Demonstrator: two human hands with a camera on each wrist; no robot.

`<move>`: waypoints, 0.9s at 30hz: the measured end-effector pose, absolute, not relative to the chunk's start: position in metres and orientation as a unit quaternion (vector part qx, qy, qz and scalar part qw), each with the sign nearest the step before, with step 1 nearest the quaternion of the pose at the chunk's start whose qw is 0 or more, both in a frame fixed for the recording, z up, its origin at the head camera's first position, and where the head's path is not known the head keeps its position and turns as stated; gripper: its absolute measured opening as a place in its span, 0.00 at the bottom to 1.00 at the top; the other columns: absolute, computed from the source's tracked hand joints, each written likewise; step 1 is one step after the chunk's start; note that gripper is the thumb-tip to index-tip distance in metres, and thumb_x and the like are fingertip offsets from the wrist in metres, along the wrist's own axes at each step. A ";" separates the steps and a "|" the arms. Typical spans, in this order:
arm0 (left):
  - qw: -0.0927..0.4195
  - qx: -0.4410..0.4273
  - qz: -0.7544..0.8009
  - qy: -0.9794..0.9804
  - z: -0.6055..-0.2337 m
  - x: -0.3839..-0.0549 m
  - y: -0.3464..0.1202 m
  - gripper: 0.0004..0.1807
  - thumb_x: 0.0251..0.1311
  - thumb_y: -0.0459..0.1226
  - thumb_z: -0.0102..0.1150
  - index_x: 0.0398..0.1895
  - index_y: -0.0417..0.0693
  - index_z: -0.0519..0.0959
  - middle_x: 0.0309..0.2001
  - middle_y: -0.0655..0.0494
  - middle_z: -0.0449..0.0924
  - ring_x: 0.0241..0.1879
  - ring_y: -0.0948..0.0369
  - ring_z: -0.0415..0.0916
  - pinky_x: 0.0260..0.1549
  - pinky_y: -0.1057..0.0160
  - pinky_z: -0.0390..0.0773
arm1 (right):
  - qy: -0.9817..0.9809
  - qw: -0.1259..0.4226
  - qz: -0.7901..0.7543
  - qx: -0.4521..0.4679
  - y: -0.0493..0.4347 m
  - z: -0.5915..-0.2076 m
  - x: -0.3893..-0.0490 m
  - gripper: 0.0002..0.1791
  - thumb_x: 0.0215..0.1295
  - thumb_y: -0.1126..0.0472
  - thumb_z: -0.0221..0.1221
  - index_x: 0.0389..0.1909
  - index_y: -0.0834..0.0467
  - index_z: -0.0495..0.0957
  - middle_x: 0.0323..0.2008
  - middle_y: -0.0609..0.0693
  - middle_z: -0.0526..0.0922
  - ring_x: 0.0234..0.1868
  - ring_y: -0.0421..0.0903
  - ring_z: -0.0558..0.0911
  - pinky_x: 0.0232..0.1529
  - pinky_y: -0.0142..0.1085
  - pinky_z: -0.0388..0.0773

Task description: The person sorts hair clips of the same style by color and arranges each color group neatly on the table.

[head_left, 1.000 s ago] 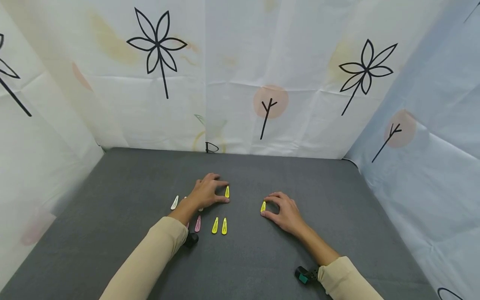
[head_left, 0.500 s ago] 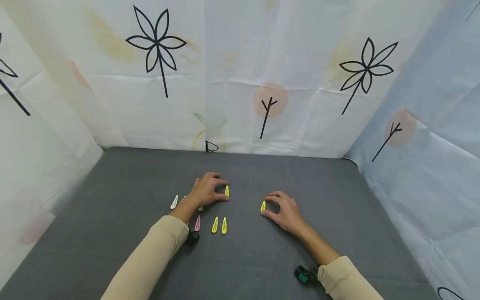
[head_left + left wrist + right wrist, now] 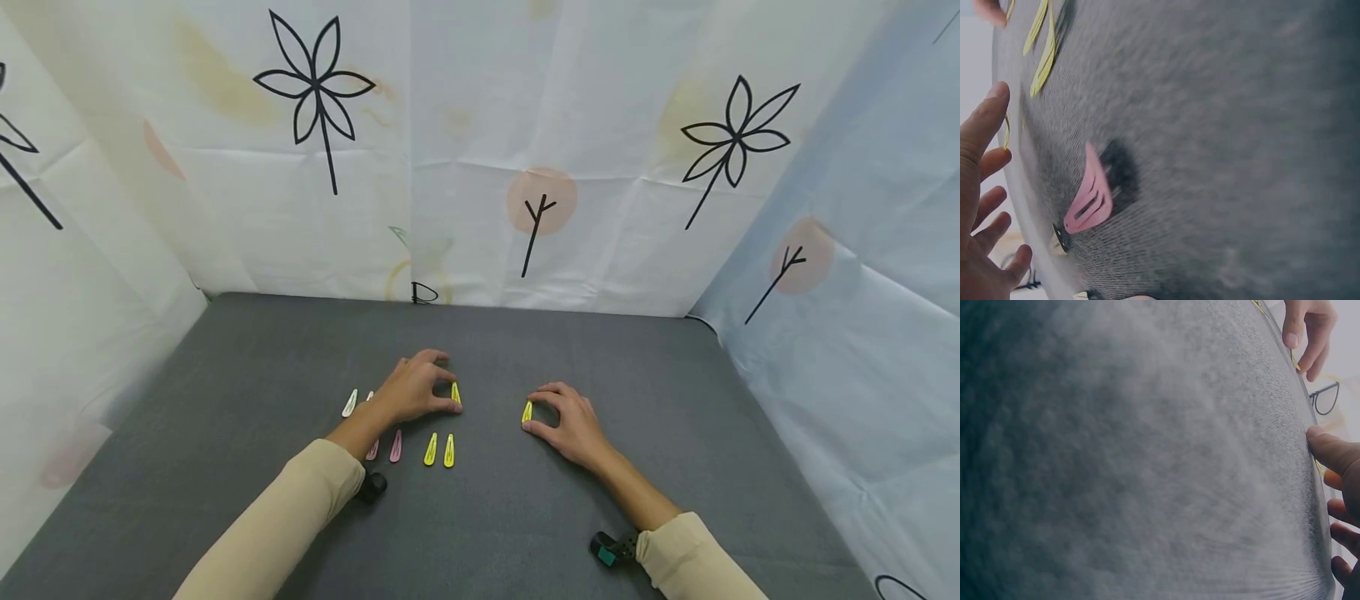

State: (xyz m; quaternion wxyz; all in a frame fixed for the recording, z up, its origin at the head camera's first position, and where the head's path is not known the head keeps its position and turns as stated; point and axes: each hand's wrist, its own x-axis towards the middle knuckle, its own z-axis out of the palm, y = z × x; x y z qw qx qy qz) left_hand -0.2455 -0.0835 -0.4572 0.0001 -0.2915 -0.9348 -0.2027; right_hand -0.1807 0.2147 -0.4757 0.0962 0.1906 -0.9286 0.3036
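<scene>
Between thumb and index finger, my left hand (image 3: 415,390) pinches a yellow snap hair clip (image 3: 455,392) at its two ends, low at the table. My right hand (image 3: 567,422) holds another yellow hair clip (image 3: 527,412) the same way, further right. Two more yellow clips, one (image 3: 431,450) beside the other (image 3: 449,451), lie nearer the person. Pink clips (image 3: 396,447) lie to their left, partly under the left forearm. In the left wrist view the thumb and fingertip meet the thin edge of the held clip (image 3: 1007,132).
A white hair clip (image 3: 350,403) lies left of the left wrist, with another (image 3: 370,396) mostly hidden by the arm. The grey table (image 3: 495,533) ends at a patterned cloth backdrop (image 3: 465,167) behind and at both sides. A black wrist device (image 3: 606,550) sits by the right sleeve.
My left hand has shifted slightly toward the person, bringing its yellow hair clip along and uncovering more of a pink clip. The right hand has stayed in place with its clip.
</scene>
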 end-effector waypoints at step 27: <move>0.050 -0.401 -0.179 -0.897 -0.458 -0.179 -0.072 0.28 0.45 0.60 0.73 0.43 0.52 0.88 0.59 0.47 0.76 0.63 0.51 0.69 0.50 0.45 0.72 | -0.931 0.098 0.294 0.192 0.215 -0.477 -0.181 0.23 0.55 0.55 0.74 0.51 0.58 0.84 0.53 0.55 0.80 0.58 0.58 0.77 0.57 0.60 0.65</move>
